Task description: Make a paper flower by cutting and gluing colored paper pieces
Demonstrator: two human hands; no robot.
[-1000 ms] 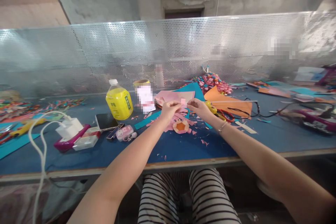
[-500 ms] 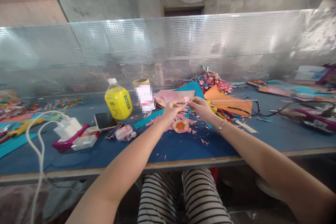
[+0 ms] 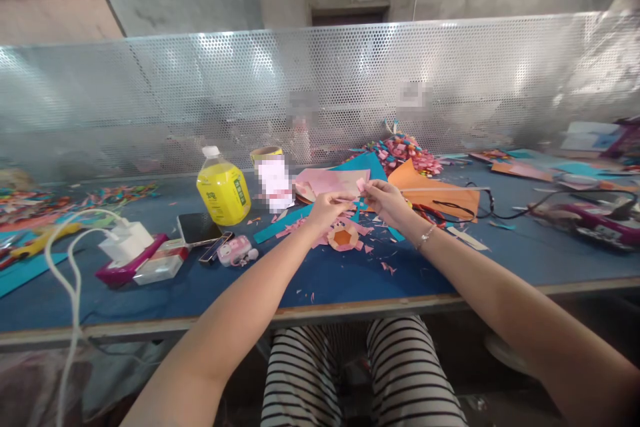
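My right hand pinches a small piece of pink paper above the middle of the table. Just to its left, my left hand has its fingers pressed together; whatever they hold is too small to make out. Beneath the hands lie pink paper strips and a ring-shaped paper piece with an orange centre. Behind them rest pink sheets and a blue sheet. Beside my right wrist are scissors, partly hidden, on an orange sheet.
On the left stand a bottle of yellow liquid and a tape roll. A phone, a pink case and a power strip with chargers lie nearer. A paper heap sits before the perforated metal screen. Eyeglasses lie right.
My hands have moved apart slightly. The pink paper piece, between both hands before, is now in my right hand's fingertips, a little farther right and higher.
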